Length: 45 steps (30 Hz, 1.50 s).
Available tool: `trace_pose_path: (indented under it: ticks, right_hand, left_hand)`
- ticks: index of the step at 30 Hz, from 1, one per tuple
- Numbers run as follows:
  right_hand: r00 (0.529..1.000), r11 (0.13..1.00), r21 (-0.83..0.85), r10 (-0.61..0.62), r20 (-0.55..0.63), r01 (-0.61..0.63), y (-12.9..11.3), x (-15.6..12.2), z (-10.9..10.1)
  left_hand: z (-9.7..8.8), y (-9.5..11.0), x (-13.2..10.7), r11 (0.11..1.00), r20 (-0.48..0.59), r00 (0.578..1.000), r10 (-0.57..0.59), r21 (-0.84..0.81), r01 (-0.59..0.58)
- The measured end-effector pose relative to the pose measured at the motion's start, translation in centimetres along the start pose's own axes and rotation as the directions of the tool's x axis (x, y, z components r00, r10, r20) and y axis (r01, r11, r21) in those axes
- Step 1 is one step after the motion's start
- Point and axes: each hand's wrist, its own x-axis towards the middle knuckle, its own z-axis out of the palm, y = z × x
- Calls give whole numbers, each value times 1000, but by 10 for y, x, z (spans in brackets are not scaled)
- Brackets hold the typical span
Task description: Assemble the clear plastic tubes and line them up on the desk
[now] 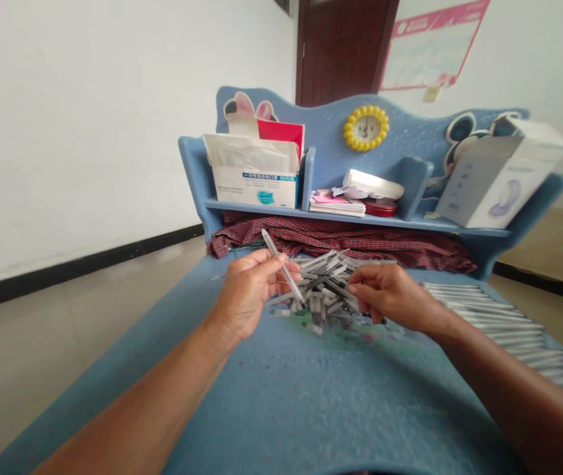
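My left hand point(248, 290) pinches a translucent pen point(281, 267) between thumb and fingers. The pen slants, its upper end leaning left and its dark lower end pointing down toward the pile. My right hand point(385, 293) is closed, fingers curled down at the right side of the pile; what it holds, if anything, is hidden. Between both hands lies a loose pile of pen parts point(328, 280), with clear barrels, dark thin pieces and caps. A couple of small clear caps point(312, 328) lie at its near edge.
A row of pens point(503, 326) lies side by side on the blue table point(281, 409), right of my right forearm. Behind the pile are a checked cloth point(341, 239) and a shelf point(271, 208) bearing a mask box point(254, 185), papers point(337, 206) and a white box point(499, 178).
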Motion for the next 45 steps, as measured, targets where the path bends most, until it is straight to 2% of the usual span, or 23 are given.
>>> trace_pose_path:
  ticks: [2,4,8,13,20,26,34,35,37,39,41,43,45]
  right_hand:
    - [997,966,-256,-22,69,39,2,-1,-3]
    - [991,878,-473,-12,134,74,5,-1,-3]
    - [989,696,-713,25,147,89,10,3,-8]
    - [989,582,-813,122,80,-6,13,6,-24]
    - [952,463,-886,266,149,10,5,3,-28]
    - [942,399,-917,306,137,4,-1,-1,-28]
    - [929,393,-920,339,149,4,6,0,-19]
    - [924,416,-909,342,170,14,3,-1,-21]
    - [909,539,-842,331,253,38,-5,-4,-24]
    - [905,719,-690,231,357,88,-13,-8,-22]
    - [929,826,-528,17,370,196,-19,-12,-15]
    - [934,823,-468,-193,301,321,-20,-15,-3]
    - [913,776,-482,-330,240,407,-18,-18,9]
  left_hand:
    - [2,-2,-1,999,34,999,-33,25,32]
    - [3,-4,-2,997,55,997,-57,61,54]
    - [3,-7,-1,991,53,997,-54,128,47]
    - [4,-6,0,968,63,997,-48,251,31]
    - [5,-8,-1,892,177,979,-105,452,14]
    - [6,-9,-2,842,234,961,-151,540,1]
    - [6,-12,-3,811,311,925,-217,585,-6]
    - [7,-13,-3,815,315,922,-225,579,0]
    - [8,-15,-4,831,315,917,-246,556,31]
    - [10,-15,-7,851,328,902,-280,520,74]
    - [14,-15,-10,871,365,872,-327,474,128]
    - [17,-15,-14,889,399,843,-360,422,180]
    - [19,-14,-17,901,397,841,-368,375,217]
